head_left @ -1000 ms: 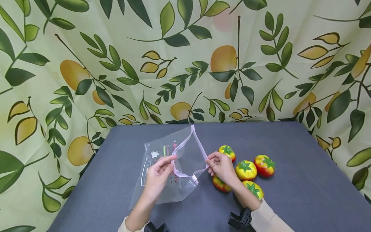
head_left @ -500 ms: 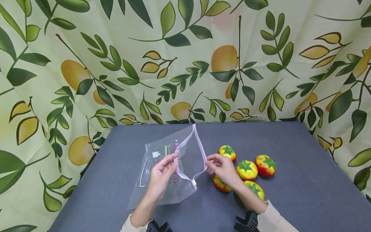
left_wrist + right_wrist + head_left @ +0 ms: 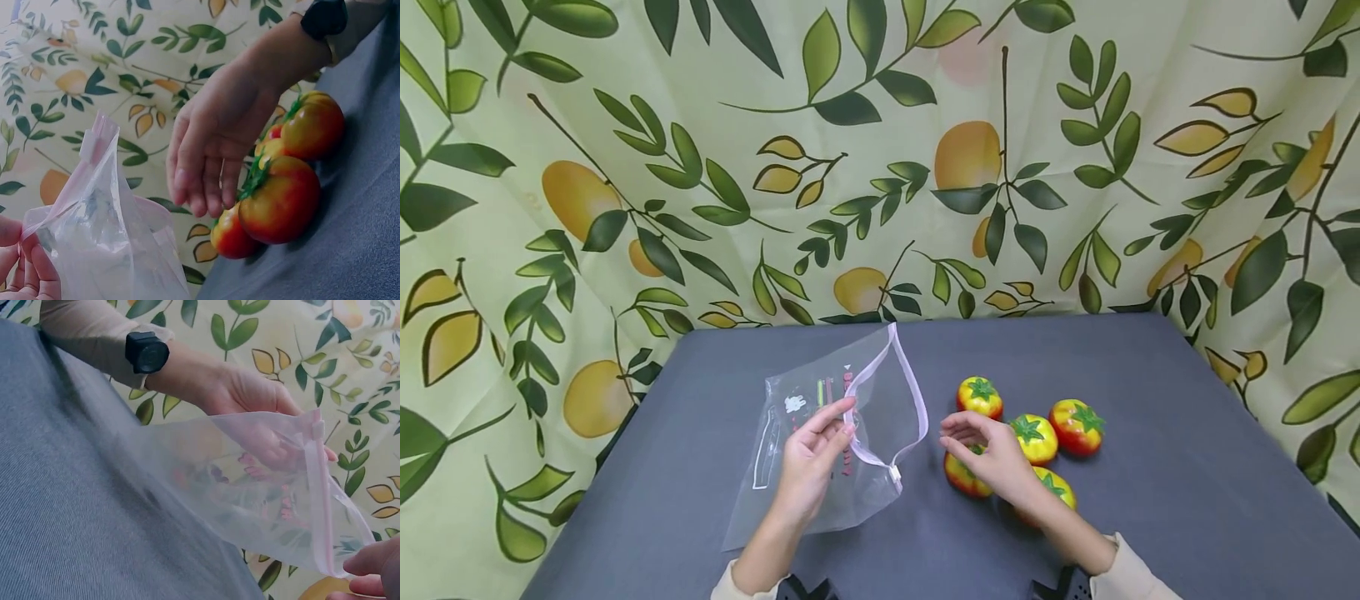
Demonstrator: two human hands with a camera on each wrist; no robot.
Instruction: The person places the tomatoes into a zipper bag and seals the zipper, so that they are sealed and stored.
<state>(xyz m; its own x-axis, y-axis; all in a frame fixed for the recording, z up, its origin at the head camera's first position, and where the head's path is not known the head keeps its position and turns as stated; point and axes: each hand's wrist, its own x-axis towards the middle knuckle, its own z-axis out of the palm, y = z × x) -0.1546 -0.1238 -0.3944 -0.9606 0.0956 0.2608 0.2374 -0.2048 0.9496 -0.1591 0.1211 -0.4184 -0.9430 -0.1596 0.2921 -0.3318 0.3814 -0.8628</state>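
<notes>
My left hand (image 3: pixel 808 462) pinches the lilac-edged mouth of a clear plastic zip bag (image 3: pixel 812 500) between thumb and fingers. The bag has a printed front, and its mouth gapes toward the right, with a white slider (image 3: pixel 895 475) at the near corner. My right hand (image 3: pixel 992 458) is apart from the bag, its fingers loosely bent and holding nothing, over a red-and-yellow tomato (image 3: pixel 966 479) with a green star-shaped top. In the left wrist view the right hand (image 3: pixel 215 150) hangs beside the tomatoes (image 3: pixel 281 200). The right wrist view has the left hand (image 3: pixel 250 394) behind the bag (image 3: pixel 231 487).
More tomatoes lie grouped on the right: one behind the hand (image 3: pixel 980 398), one at the far right (image 3: pixel 1077 427), and others partly under the right forearm. A grey cloth-covered table (image 3: pixel 1187 500) stretches under everything. A leaf-and-fruit print curtain (image 3: pixel 880 208) hangs behind.
My right hand has let go of the bag's right rim and moved right, toward the tomatoes. The left hand keeps its pinch, and the bag mouth stays spread.
</notes>
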